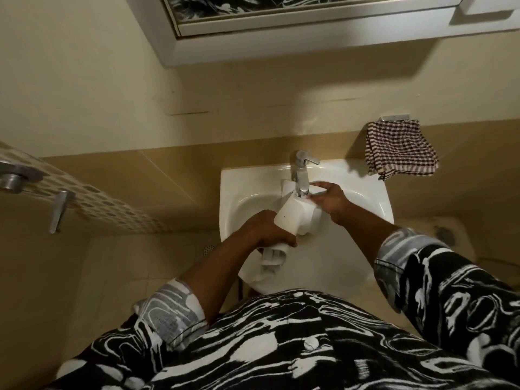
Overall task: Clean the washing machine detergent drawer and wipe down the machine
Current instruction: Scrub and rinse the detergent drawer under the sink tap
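The white plastic detergent drawer point(294, 213) is held over the white sink point(365, 201), directly under the chrome tap point(301, 175). My left hand point(267, 232) grips the drawer's near end and also has a white cloth point(271, 258) bunched in its fingers, hanging down over the basin's front. My right hand point(330, 201) holds the drawer's far end beside the tap spout. I cannot tell whether water runs from the tap. The washing machine is out of sight.
A checked red-and-white towel point(399, 149) hangs on a wall rail right of the sink. A mirror cabinet point(309, 26) juts out above. A door with a metal handle point(57, 211) stands at the left. Beige tiled floor lies below.
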